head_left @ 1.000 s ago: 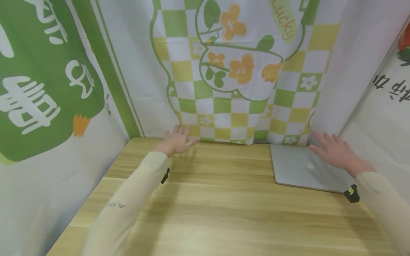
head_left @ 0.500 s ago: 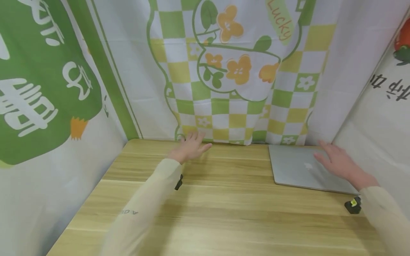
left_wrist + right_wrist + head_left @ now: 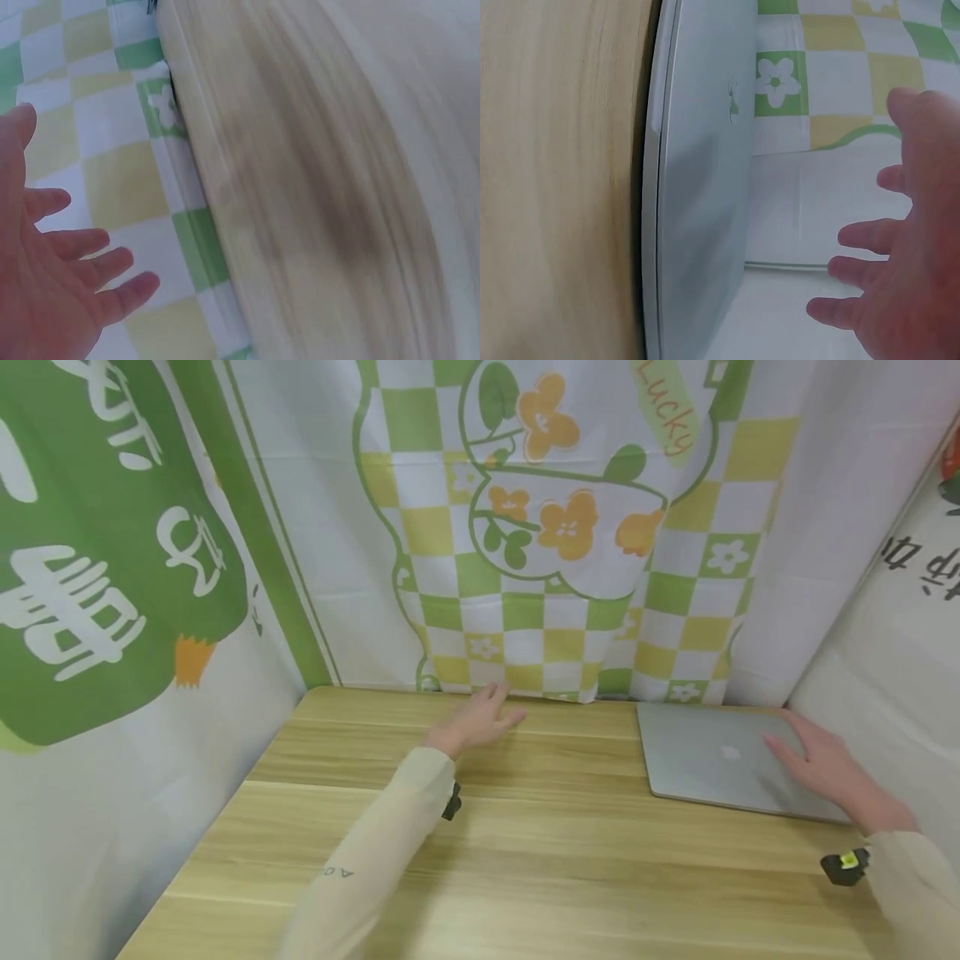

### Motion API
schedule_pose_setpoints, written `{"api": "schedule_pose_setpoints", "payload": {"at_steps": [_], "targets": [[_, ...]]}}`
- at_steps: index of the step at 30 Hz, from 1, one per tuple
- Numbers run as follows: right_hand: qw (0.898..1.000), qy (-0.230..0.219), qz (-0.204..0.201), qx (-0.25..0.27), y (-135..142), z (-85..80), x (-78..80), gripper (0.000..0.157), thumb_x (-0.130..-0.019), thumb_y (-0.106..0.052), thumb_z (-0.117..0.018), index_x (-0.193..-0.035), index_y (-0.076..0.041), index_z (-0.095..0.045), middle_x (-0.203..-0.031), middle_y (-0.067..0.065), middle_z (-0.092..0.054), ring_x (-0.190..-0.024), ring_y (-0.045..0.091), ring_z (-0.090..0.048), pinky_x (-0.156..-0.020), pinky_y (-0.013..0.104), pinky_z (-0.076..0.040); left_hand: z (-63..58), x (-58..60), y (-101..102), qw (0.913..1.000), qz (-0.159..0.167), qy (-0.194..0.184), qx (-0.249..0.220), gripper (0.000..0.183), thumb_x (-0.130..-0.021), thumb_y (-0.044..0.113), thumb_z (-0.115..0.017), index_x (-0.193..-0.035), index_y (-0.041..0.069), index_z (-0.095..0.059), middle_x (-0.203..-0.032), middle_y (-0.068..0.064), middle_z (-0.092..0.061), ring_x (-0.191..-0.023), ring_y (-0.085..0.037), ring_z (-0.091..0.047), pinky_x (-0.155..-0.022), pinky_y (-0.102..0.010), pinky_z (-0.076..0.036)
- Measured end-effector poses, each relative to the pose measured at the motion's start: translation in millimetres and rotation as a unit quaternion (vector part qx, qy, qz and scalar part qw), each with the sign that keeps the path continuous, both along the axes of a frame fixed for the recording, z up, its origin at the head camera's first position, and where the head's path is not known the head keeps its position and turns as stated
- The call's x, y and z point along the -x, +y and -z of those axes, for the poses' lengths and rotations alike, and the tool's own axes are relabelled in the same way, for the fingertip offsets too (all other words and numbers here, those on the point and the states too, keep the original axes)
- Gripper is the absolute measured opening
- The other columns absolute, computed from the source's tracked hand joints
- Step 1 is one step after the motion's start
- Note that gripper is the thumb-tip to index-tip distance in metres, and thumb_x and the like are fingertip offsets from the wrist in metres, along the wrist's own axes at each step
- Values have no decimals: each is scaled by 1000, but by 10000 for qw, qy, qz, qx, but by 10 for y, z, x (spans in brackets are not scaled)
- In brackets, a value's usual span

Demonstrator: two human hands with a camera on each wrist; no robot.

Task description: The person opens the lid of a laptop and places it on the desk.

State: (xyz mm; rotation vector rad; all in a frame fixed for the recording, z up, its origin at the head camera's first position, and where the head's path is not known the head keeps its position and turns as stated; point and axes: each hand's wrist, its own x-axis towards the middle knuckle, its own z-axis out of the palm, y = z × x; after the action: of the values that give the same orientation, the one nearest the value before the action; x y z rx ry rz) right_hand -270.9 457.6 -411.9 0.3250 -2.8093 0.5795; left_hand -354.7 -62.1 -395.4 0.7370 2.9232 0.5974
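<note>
A closed silver laptop (image 3: 705, 752) lies flat at the back right of the wooden table (image 3: 525, 860). Over its right part hovers my right hand (image 3: 828, 760), fingers spread and holding nothing; the right wrist view shows a gap between this hand (image 3: 922, 247) and the laptop lid (image 3: 705, 187). My left hand (image 3: 474, 720) is held above the back of the table, left of the laptop, with nothing in it. In the left wrist view the fingers of that hand (image 3: 45, 277) are loosely extended before the checkered cloth (image 3: 112, 150).
Behind the table hangs a green, yellow and white checkered curtain (image 3: 525, 602) that meets its back edge. Printed cloths close in the left side (image 3: 97, 568) and the right side (image 3: 885, 668). A small black device (image 3: 845, 867) is on the right wrist.
My left hand has moved right along the back of the table. My right hand has come a little nearer and to the right, over the laptop. The laptop has stayed in place.
</note>
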Motion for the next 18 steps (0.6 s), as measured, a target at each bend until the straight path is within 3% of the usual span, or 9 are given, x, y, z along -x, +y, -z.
{"api": "schedule_pose_setpoints", "payload": {"at_steps": [9,18], "targets": [[9994,-142,180,263,97,96,-91,68,-98,-32,-43,-147,0,-9,-142,39,-20,-122,61,-23,-97,70,-18,109,-64,305,9990,58,-301,-328,76,-91,64,-30,-150,20,-11,-153,-13,-20,-138,-30,-25,-110,-49,-26],[9967,-430,641,258,191,148,-178,66,-100,-36,-33,-142,12,-15,-131,46,-26,-114,63,-26,-90,70,-25,267,-41,668,9979,134,-246,-581,71,-94,60,-26,-149,16,-16,-151,-9,-27,-138,-28,-27,-112,-43,-24]]}}
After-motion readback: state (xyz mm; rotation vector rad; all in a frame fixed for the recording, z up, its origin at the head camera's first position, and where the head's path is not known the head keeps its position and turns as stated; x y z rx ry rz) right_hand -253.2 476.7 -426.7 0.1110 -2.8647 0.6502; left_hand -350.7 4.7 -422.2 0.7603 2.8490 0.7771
